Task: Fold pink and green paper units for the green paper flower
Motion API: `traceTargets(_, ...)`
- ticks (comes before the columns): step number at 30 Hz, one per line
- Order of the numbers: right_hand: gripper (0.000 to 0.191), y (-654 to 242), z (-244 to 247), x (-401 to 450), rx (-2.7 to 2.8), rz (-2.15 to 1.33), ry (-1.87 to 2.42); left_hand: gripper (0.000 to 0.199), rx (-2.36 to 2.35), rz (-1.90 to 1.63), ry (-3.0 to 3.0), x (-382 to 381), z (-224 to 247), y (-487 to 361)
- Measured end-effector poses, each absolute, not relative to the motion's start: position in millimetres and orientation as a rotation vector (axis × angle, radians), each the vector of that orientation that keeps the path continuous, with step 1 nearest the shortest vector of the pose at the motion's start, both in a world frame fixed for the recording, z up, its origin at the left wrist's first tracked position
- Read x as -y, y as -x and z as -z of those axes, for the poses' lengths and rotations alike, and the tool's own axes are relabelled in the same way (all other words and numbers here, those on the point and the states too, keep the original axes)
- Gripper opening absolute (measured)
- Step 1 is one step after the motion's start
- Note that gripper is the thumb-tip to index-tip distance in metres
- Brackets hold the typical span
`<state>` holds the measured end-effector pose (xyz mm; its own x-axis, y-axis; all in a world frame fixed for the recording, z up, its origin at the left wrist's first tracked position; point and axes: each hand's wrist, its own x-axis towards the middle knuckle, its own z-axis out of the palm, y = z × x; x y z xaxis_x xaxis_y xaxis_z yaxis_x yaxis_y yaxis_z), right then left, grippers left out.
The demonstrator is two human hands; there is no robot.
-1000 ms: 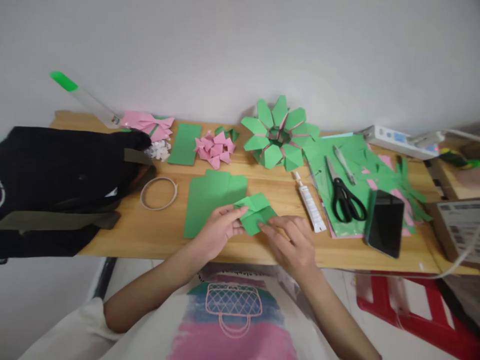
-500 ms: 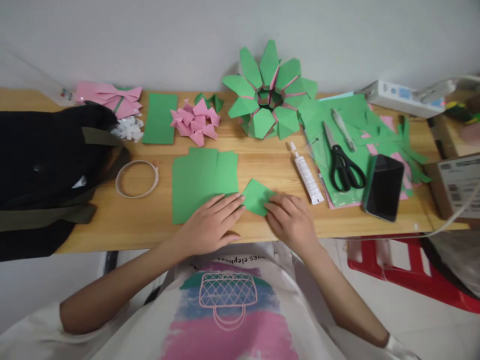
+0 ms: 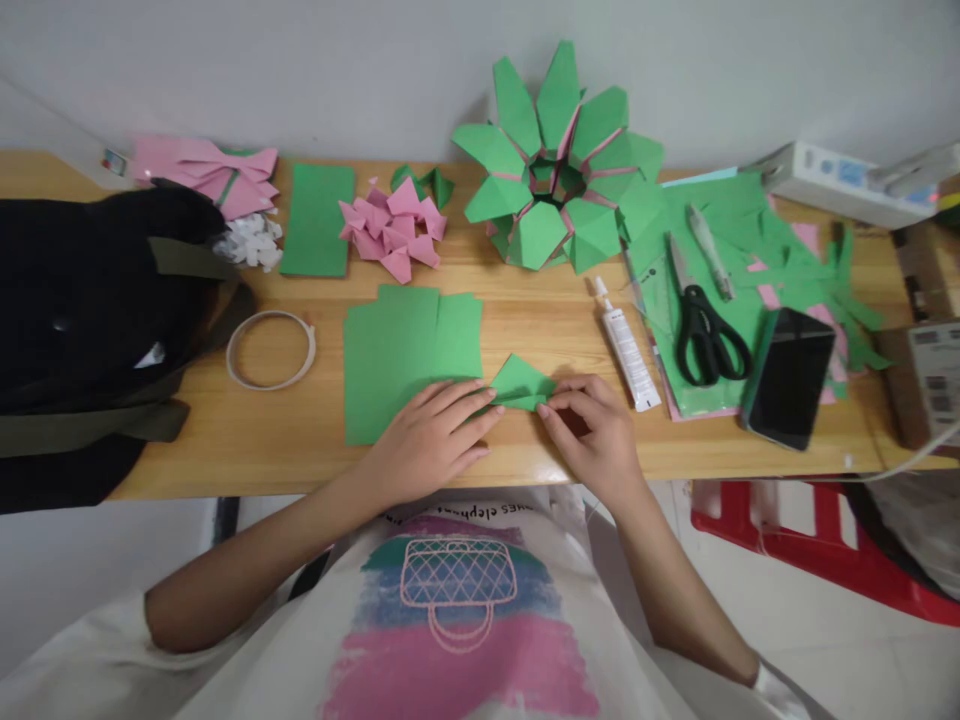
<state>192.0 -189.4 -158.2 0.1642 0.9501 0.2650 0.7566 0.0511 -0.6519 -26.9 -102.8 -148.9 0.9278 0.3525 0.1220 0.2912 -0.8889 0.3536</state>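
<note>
A small piece of green paper [image 3: 517, 376] lies on the table in front of me, its near edge folded up. My right hand [image 3: 598, 430] pinches the right end of it between thumb and fingers. My left hand [image 3: 431, 438] lies flat with fingers stretched out, fingertips at the paper's left corner. Beneath and behind the left hand are overlapping green paper sheets [image 3: 390, 350]. A glue tube [image 3: 630, 355] lies to the right of the right hand.
Behind stand a green and pink paper flower [image 3: 559, 225] and folded pink pieces [image 3: 394, 230]. Scissors [image 3: 701, 325] and a phone [image 3: 787, 380] lie on the right over green scraps [image 3: 795, 250]. On the left are a tape roll [image 3: 233, 365] and a black bag [image 3: 90, 340].
The paper's near edge has come up into a fold. My right fingers have moved from lying on its right corner to a pinch. The camera view has shifted slightly.
</note>
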Motion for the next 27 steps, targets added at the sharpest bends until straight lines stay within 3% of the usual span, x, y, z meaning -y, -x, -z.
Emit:
traceTargets(10, 0.023, -183.9, 163.3, 185.7, 1.517, -0.325, 1.816, 0.032, -0.521, -0.307, -2.785, 106.8, 151.6, 25.0)
traceTargets(27, 0.022, -183.1, 166.6, 185.7, 1.517, -0.27, 1.815, 0.031, -0.659, -0.384, -2.832, 116.5, 152.7, 23.8)
